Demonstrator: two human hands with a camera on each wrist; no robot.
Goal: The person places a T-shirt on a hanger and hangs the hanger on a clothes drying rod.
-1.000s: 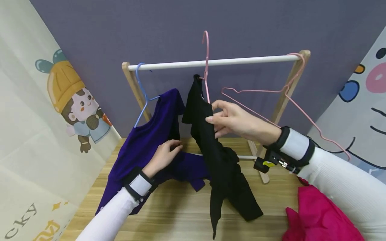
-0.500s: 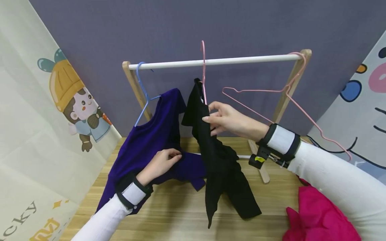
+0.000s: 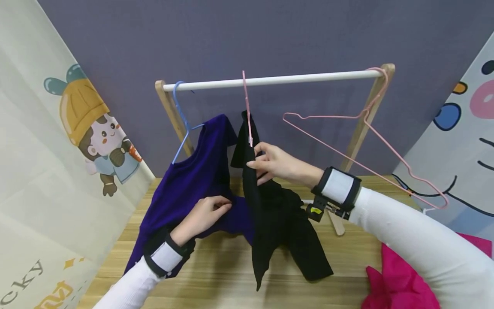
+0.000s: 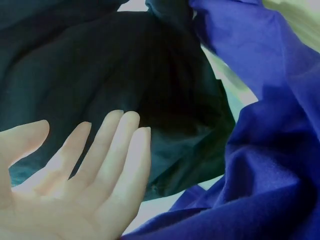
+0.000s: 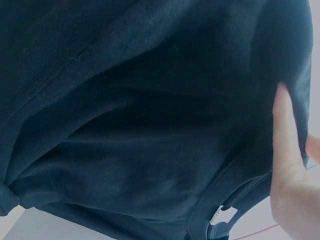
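A black shirt [image 3: 270, 223] hangs on a pink hanger [image 3: 247, 101] whose hook is at the white rail. My right hand [image 3: 275, 163] pinches the shirt at its shoulder, thumb on the near side; in the right wrist view fingers lie along the dark cloth, with a white label near the neckline. Left of it a purple shirt [image 3: 193, 180] hangs from a blue hanger [image 3: 181, 111]. My left hand [image 3: 202, 216] is in front of the purple shirt with relaxed fingers; in the left wrist view they extend before the black cloth, holding nothing.
The rack's white rail [image 3: 308, 79] spans two wooden uprights. A bare pink hanger [image 3: 366, 116] hangs at its right end. Bright pink cloth [image 3: 401, 279] lies at the front right of the wooden table [image 3: 216, 274]. A grey wall stands behind.
My right hand has moved left and down with the black shirt and its hanger, the hook dropping from above the rail to its level. My left hand has shifted slightly down.
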